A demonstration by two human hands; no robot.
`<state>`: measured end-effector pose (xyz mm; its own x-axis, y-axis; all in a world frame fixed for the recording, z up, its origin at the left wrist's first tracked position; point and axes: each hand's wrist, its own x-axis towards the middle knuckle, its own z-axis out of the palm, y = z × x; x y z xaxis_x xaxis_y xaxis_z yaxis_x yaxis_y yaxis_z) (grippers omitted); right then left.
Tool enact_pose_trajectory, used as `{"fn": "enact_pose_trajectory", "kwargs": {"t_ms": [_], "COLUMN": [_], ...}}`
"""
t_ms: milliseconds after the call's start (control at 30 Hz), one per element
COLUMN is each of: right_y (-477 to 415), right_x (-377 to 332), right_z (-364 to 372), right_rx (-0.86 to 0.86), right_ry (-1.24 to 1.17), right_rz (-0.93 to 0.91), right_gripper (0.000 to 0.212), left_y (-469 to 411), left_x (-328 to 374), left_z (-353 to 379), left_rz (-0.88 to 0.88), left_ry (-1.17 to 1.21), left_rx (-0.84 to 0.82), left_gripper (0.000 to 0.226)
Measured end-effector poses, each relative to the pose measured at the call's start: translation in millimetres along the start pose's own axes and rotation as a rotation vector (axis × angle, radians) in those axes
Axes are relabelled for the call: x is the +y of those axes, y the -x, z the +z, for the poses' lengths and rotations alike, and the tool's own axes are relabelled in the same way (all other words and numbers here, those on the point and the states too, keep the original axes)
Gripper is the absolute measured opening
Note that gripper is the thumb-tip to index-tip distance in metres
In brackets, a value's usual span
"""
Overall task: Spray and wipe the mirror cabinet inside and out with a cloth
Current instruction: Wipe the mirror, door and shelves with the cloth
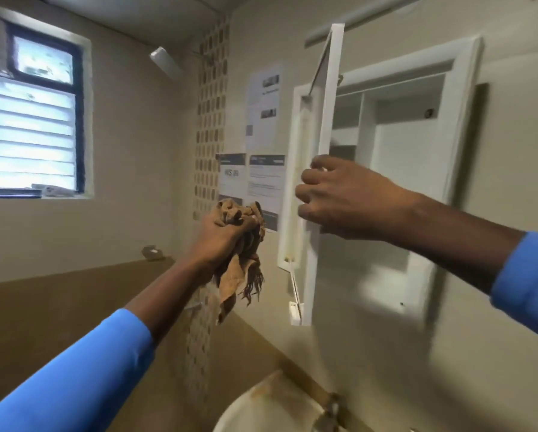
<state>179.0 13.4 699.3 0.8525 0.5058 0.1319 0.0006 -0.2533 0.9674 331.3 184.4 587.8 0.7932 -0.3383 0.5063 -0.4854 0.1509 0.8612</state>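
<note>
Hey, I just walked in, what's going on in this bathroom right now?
A person is at a wall-mounted mirror cabinet, apparently partway through cleaning it. Their left hand grips a bunched brown cloth, held in the air to the left of the cabinet and not touching it. Their right hand has its fingers curled round the edge of the cabinet door, which stands swung open so the white inside shows. No spray bottle is in view. A sink sits below.
</note>
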Motion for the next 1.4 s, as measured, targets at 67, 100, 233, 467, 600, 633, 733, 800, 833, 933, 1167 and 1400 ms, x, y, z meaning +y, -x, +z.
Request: {"fn": "enact_pose_trajectory", "kwargs": {"t_ms": [67,100,233,467,600,633,733,800,833,933,1167,1400], "right_y": [41.6,60.7,115.7,155.8,165.8,170.5,202.0,231.4,244.9,290.9,377.7,402.1], "right_x": [6.2,7.6,5.1,-27.5,-60.3,-72.0,-128.0,-177.1,-202.4,-289.0,-477.4,-611.9], "right_z": [21.8,33.1,68.1,105.5,102.7,99.1,86.6,75.7,68.8,40.7,-25.2,-48.1], "right_rx": [-0.021,-0.038,-0.151,-0.408,-0.397,-0.373,-0.284,-0.249,-0.254,-0.32,-0.623,-1.039], "right_ry": [0.019,0.017,-0.039,-0.167,-0.247,-0.298,-0.522,-0.693,-0.767,-0.919,-1.128,-1.435], "right_rz": [0.029,0.044,0.192,0.497,0.592,0.64,0.859,1.058,1.15,1.429,2.042,2.048], "right_gripper": [0.008,0.013,0.031,0.066,0.069,0.068,0.058,0.051,0.048,0.041,0.043,0.06], "left_y": [0.8,1.4,3.8,8.8,33.6,40.9,77.1,106.1,121.2,182.9,363.3,485.8], "left_x": [1.8,2.6,3.9,-18.1,-39.8,-47.2,-77.8,-105.8,-119.3,-165.2,-231.5,-331.7], "left_z": [31.3,47.1,99.6,158.2,187.9,195.2,220.4,239.9,248.6,278.9,337.7,399.6], "left_rz": [-0.005,-0.015,-0.043,-0.072,-0.079,-0.098,-0.182,-0.294,-0.361,-0.595,-0.832,-0.618], "left_ry": [-0.002,0.017,0.052,0.11,0.147,0.179,0.287,0.317,0.339,0.338,0.042,-0.473], "left_rx": [-0.071,-0.104,-0.234,-0.43,-0.548,-0.575,-0.683,-0.765,-0.803,-0.897,-0.977,-1.095], "left_gripper": [0.016,0.011,0.006,0.026,0.005,0.011,0.007,0.019,0.029,0.054,0.019,0.035]}}
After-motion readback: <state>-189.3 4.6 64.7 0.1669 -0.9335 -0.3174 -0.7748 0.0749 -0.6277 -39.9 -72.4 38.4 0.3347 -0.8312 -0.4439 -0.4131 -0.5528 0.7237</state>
